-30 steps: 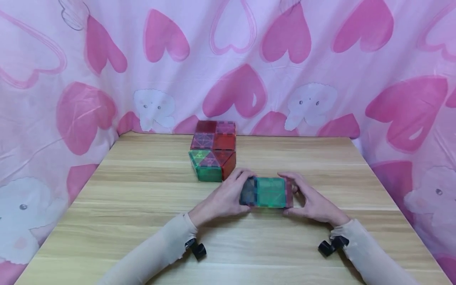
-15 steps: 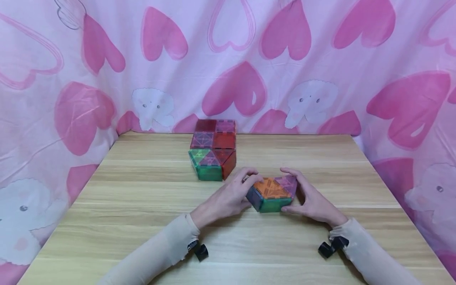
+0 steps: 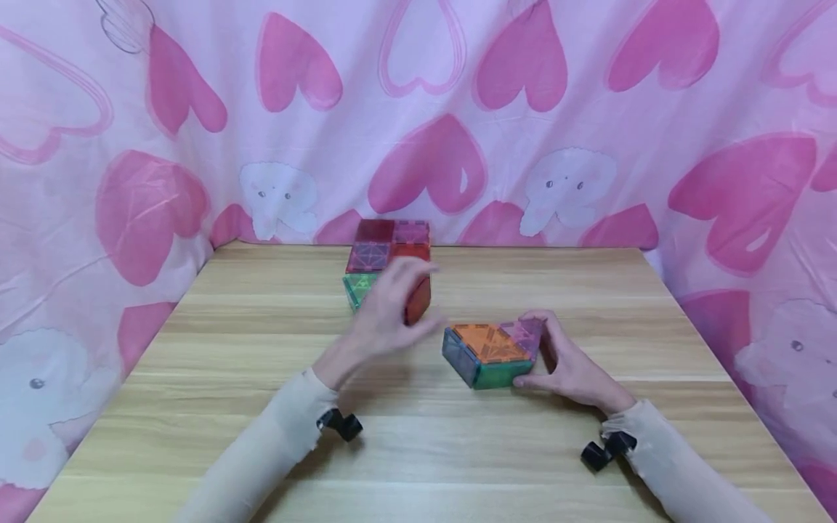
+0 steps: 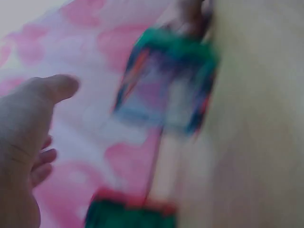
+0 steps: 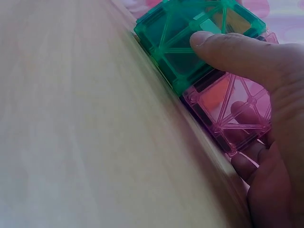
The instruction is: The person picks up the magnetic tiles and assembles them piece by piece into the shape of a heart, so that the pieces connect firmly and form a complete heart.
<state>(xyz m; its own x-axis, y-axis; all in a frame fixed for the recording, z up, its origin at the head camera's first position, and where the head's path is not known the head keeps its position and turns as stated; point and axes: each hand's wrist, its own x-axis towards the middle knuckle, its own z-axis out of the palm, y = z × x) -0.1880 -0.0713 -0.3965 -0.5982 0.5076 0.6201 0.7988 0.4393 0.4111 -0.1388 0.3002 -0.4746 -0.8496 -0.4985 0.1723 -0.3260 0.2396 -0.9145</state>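
A small block of translucent magnetic tiles (image 3: 490, 343) sits on the table right of the middle. Its top is orange and purple, with blue and green sides. My right hand (image 3: 578, 374) grips its right end. In the right wrist view the thumb (image 5: 228, 50) lies on a green tile (image 5: 183, 52), and fingers show behind a pink tile (image 5: 237, 109). My left hand (image 3: 382, 312) holds nothing, fingers and thumb spread apart. In the head view it overlaps a larger magnetic-tile structure (image 3: 371, 256) of red, purple and green tiles, hiding part of its front.
The wooden table (image 3: 196, 378) reaches back to a pink curtain (image 3: 425, 94) printed with hearts. A black wrist camera mount sits on each sleeve. The left wrist view is blurred.
The block has been tipped so its orange and purple face is up. My left hand has let go of it and moved left and away, toward the larger structure. The right hand keeps its grip.
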